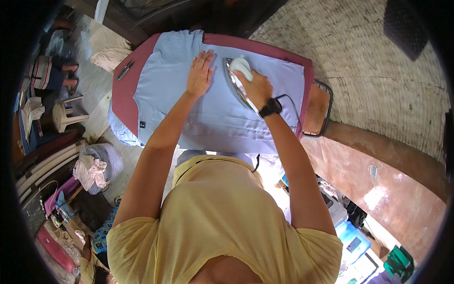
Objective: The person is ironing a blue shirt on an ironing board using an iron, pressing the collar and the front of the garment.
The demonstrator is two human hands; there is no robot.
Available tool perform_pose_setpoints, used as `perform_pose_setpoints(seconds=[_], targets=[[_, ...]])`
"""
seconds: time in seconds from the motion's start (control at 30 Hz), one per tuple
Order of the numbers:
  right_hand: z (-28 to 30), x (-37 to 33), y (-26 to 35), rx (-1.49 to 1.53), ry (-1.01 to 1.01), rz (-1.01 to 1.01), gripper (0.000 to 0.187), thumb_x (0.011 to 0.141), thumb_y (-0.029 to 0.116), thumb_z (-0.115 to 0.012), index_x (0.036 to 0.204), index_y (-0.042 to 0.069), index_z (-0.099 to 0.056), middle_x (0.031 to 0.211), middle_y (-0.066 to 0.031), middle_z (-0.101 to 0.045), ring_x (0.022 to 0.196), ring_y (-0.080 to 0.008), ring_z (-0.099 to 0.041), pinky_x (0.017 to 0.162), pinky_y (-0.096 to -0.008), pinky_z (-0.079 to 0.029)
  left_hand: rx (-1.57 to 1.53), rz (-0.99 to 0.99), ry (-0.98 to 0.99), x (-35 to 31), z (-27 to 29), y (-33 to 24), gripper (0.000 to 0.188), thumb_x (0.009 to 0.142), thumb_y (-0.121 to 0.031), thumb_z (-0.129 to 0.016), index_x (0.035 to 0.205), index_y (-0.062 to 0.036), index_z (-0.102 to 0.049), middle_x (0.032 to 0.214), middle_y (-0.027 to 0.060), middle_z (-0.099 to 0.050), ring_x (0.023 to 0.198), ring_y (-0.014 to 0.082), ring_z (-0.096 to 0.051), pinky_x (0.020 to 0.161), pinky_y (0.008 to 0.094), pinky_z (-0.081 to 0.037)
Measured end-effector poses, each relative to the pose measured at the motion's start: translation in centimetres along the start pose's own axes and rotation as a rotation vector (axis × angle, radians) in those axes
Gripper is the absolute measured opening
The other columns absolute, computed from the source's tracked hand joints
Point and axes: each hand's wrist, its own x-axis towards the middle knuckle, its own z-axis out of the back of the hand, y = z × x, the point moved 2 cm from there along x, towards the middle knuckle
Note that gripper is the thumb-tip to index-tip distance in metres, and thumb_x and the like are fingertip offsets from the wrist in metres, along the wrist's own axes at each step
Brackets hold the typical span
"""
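A light blue garment [165, 94] lies spread over a maroon-covered ironing board [124, 97], with part of it hanging past the board's left and near edges. My right hand [259, 90], with a dark watch at the wrist, is closed round the handle of a white clothes iron [241, 65]. The iron rests on the cloth, its tip toward the far side, and its dark cord [297, 111] runs off to the right. Flat on the garment to the iron's left is my left hand [200, 76], fingers stretched out. Small thread snips [125, 70] lie on the board's left end.
A dark metal frame [328, 109] juts from the board's right end, near a low reddish wall [378, 156]. A wooden stool [59, 117] and a bundle with pink cloth [90, 173] stand to the left. Other people are partly visible at far left and lower left.
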Motion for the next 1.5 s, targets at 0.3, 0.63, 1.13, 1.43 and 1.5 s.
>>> perform_pose_setpoints(seconds=[0.3, 0.63, 1.13, 1.43, 1.5], targets=[[4.7, 1.3, -10.9, -0.027, -0.286, -0.204, 0.07, 0.083, 0.074, -0.053, 0.084, 0.006, -0.068, 0.074, -0.0218, -0.069, 0.076, -0.0407, -0.069, 0.065, -0.05, -0.054, 0.164, -0.011, 0.045, 0.0, -1.1, -0.7, 0.047, 0.102, -0.038, -0.042, 0.143, -0.0171, -0.042, 0.154, 0.0047, -0.034, 0.144, 0.0327, -0.027, 0.117, 0.0529, -0.021], [6.7, 0.8, -14.1, -0.143, -0.287, -0.255, 0.072, 0.082, 0.074, -0.055, 0.093, 0.005, -0.072, 0.076, -0.0187, -0.07, 0.079, -0.0394, -0.069, 0.07, -0.0478, -0.054, 0.228, 0.014, 0.079, 0.1, -1.2, -0.9, 0.052, 0.101, -0.048, -0.038, 0.144, -0.0185, -0.042, 0.155, 0.0037, -0.033, 0.145, 0.0319, -0.024, 0.118, 0.0513, -0.019], [7.7, 3.7, -15.7, -0.064, -0.422, -0.48, 0.079, 0.081, 0.078, -0.049, 0.121, 0.011, -0.065, 0.091, -0.0223, -0.071, 0.092, -0.0394, -0.069, 0.077, -0.0489, -0.053, 0.289, 0.0, 0.098, 0.3, -1.5, -1.1, 0.054, 0.101, -0.05, -0.035, 0.146, -0.0195, -0.04, 0.156, 0.0026, -0.032, 0.146, 0.031, -0.023, 0.119, 0.0501, -0.018], [8.4, 0.8, -16.9, -0.109, -0.39, -0.494, 0.079, 0.081, 0.079, -0.048, 0.109, 0.009, -0.071, 0.094, -0.0243, -0.07, 0.092, -0.0404, -0.068, 0.077, -0.0491, -0.053, 0.309, 0.016, 0.104, 0.1, -1.0, -1.3, 0.054, 0.101, -0.049, -0.036, 0.146, -0.0192, -0.04, 0.156, 0.0026, -0.032, 0.145, 0.0313, -0.024, 0.119, 0.0508, -0.018], [9.4, 2.2, -16.1, -0.105, -0.41, -0.453, 0.071, 0.083, 0.074, -0.051, 0.136, 0.027, -0.054, 0.087, -0.0181, -0.072, 0.083, -0.0374, -0.07, 0.069, -0.0485, -0.055, 0.304, 0.005, 0.099, 0.3, -1.3, -1.4, 0.054, 0.101, -0.049, -0.036, 0.145, -0.0192, -0.04, 0.156, 0.0026, -0.032, 0.145, 0.0313, -0.023, 0.119, 0.0509, -0.018]])
